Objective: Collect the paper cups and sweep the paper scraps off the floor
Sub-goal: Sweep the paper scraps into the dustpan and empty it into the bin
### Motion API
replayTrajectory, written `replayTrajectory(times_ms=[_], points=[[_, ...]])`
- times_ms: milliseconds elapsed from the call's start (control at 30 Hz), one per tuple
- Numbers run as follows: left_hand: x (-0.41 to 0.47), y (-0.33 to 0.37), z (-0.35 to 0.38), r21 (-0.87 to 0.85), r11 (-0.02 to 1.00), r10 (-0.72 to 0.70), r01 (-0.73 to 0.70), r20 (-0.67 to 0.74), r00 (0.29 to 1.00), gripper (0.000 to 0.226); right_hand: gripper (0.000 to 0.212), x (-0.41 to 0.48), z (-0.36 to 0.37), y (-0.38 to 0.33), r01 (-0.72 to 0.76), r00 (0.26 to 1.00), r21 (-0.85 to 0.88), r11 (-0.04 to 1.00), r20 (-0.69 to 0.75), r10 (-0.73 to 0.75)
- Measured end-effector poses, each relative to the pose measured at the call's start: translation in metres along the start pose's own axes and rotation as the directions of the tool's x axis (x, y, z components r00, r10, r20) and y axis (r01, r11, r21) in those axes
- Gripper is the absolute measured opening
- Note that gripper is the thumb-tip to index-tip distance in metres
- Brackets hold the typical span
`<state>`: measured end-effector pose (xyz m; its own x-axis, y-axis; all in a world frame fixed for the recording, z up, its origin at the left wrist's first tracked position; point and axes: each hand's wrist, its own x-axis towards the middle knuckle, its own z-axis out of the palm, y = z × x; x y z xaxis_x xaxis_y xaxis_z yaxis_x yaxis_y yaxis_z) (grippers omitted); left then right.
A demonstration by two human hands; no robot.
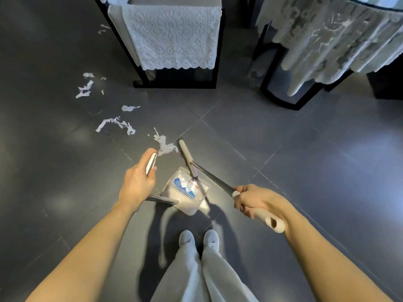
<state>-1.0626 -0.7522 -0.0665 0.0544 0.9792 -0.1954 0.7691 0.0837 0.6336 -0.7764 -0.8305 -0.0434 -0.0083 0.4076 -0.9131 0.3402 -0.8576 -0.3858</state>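
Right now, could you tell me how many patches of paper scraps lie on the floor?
5: by the hands, one beyond, a small piece, a cluster, far bits. More may be hidden.

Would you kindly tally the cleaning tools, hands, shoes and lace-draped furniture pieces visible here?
Cleaning tools: 2, the broom and the dustpan
Hands: 2, the left hand and the right hand
Shoes: 2, white
Lace-draped furniture: 2
Total: 8
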Motion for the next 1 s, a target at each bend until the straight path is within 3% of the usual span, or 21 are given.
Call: replayTrajectory(times_ms=[200, 367, 567, 633, 733, 800, 900, 1000], points=[[0.016, -0.022, -0.031, -0.06, 0.993, -0.112, 0.103, -0.163, 0.98, 0.043, 0.038, 0.038, -0.023, -0.076, 0.128, 0.987, -0.163, 0.978, -0.073, -0.142], [0.05, -0.045, -0.05, -0.156, 0.969, -0.226, 0.193, -0.236, 0.945, 0.041, 0.048, 0.082, -0.012, -0.156, 0.189, 0.974, -0.197, 0.962, -0.089, -0.21], [0.118, -0.073, -0.074, -0.25, 0.927, -0.339, 0.28, -0.234, 0.911, 0.044, 0.056, 0.138, 0.019, -0.236, 0.202, 0.964, -0.522, 0.829, -0.045, -0.263], [0.137, -0.079, -0.08, -0.253, 0.925, -0.349, 0.284, -0.266, 0.899, 0.047, 0.059, 0.155, 0.028, -0.254, 0.157, 0.977, -0.622, 0.767, -0.019, -0.215], [0.159, -0.083, -0.088, -0.13, 0.973, -0.227, 0.191, -0.367, 0.902, 0.046, 0.045, 0.167, 0.041, -0.268, 0.107, 0.994, -0.67, 0.735, 0.043, -0.105], [0.171, -0.084, -0.095, -0.112, 0.973, -0.228, 0.201, -0.371, 0.9, 0.045, 0.038, 0.161, 0.048, -0.264, 0.096, 0.994, -0.619, 0.78, 0.097, -0.046], [0.184, -0.081, -0.101, -0.143, 0.97, -0.236, 0.198, -0.343, 0.909, 0.047, 0.044, 0.143, 0.047, -0.254, -0.013, 0.979, -0.459, 0.888, 0.177, 0.105], [0.188, -0.076, -0.102, -0.138, 0.978, -0.194, 0.158, -0.309, 0.931, 0.047, 0.045, 0.125, 0.032, -0.26, -0.095, 0.96, -0.363, 0.927, 0.213, 0.181]])
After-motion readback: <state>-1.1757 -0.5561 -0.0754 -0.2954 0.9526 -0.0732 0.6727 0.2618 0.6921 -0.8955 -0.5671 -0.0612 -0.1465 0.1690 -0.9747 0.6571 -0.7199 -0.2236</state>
